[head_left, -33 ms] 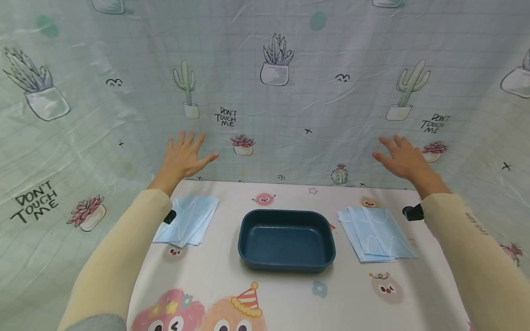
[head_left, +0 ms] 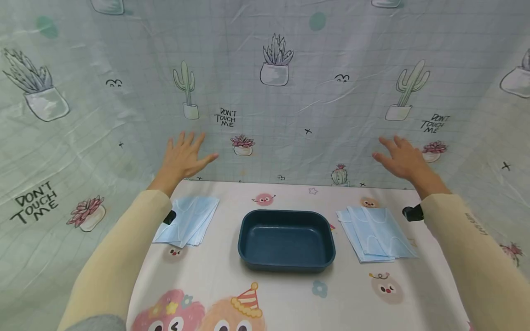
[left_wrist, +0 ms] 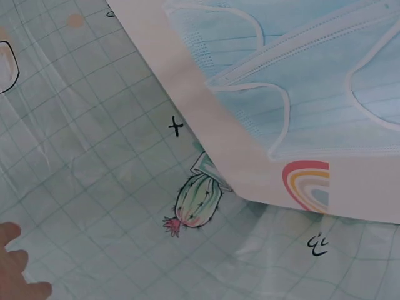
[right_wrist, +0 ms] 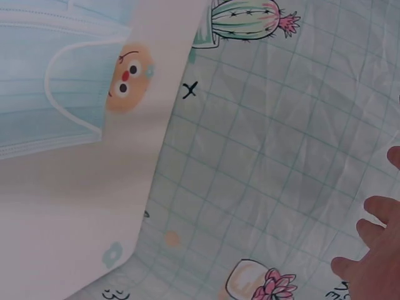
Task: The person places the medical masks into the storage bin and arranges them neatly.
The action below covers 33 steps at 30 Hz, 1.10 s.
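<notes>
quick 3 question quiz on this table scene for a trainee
1. True or false: the dark blue tray holds a mask.
2. How many stacks of blue masks lie on the table?
3. The left hand is: A gripping a mask, B open and raised, holding nothing, C inside the tray.

Key:
1. False, it is empty.
2. Two: the left stack and the right stack, either side of the tray.
3. B, as is the right hand.

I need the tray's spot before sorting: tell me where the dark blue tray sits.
In the head view, the dark blue tray sits mid-table, between two stacks of blue face masks, left and right.
</notes>
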Available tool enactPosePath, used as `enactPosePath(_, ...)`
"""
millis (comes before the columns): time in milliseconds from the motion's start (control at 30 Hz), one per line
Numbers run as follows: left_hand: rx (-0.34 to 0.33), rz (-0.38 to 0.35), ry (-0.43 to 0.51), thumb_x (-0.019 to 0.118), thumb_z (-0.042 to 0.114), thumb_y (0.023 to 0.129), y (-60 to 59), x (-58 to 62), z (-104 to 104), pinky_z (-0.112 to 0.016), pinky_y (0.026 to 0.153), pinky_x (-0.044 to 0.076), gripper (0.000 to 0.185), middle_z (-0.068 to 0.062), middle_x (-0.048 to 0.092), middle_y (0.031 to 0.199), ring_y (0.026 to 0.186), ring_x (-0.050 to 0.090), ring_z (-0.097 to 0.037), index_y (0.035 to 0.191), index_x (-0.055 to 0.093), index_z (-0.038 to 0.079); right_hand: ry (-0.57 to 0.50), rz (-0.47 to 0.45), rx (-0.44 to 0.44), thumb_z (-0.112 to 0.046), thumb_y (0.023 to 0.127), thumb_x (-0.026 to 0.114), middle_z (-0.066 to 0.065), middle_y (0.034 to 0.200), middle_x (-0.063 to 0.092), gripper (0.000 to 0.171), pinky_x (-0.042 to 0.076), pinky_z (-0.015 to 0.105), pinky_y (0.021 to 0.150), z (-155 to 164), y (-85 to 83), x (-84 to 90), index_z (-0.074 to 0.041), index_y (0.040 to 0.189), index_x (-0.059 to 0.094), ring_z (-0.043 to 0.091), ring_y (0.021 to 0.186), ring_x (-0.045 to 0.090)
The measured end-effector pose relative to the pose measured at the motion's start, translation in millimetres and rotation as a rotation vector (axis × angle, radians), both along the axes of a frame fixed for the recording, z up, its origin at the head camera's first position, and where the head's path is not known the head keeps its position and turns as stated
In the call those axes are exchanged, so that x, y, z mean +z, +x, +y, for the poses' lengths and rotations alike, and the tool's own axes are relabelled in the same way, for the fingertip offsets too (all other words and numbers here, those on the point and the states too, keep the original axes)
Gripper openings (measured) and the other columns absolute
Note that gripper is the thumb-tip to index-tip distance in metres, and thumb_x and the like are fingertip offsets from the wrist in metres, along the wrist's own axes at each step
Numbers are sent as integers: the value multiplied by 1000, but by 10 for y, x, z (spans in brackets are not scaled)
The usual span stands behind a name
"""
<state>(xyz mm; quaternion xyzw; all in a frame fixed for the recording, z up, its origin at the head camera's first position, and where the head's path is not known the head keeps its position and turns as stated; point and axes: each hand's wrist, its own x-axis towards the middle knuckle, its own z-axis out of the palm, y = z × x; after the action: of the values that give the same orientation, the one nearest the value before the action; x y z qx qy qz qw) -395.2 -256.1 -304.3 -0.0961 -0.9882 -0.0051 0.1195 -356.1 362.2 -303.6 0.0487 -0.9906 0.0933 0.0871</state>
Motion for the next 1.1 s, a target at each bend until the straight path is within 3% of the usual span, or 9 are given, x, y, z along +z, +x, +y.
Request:
enactPosePath(233, -5, -24, 33, 28, 86, 92, 11, -30, -20, -75, 122, 3, 102, -23, 14, 172, 159, 4, -48, 167, 14, 20, -9, -16, 5, -62, 106, 32, 38, 166, 7, 82, 7, 82, 116, 10, 1, -24, -8, 165, 16, 61, 152, 6)
enactPosePath(633, 11, -50, 27, 27, 86, 93, 29, -107, -30, -72, 124, 5, 103, -25, 15, 171, 158, 5, -51, 167, 16, 16, -25, 44, 51, -60, 105, 37, 37, 166, 12, 80, 10, 82, 116, -87, 14, -62, -9, 164, 20, 60, 152, 10)
enactPosePath(1100, 8, -45, 25, 30, 85, 93, 2, -177, 13, -75, 122, 5, 101, -25, 16, 171, 157, 7, -53, 167, 18, 17, -39, -14, 43, -62, 105, 36, 38, 166, 11, 81, 7, 84, 114, -83, 81, -203, -8, 164, 21, 61, 153, 7)
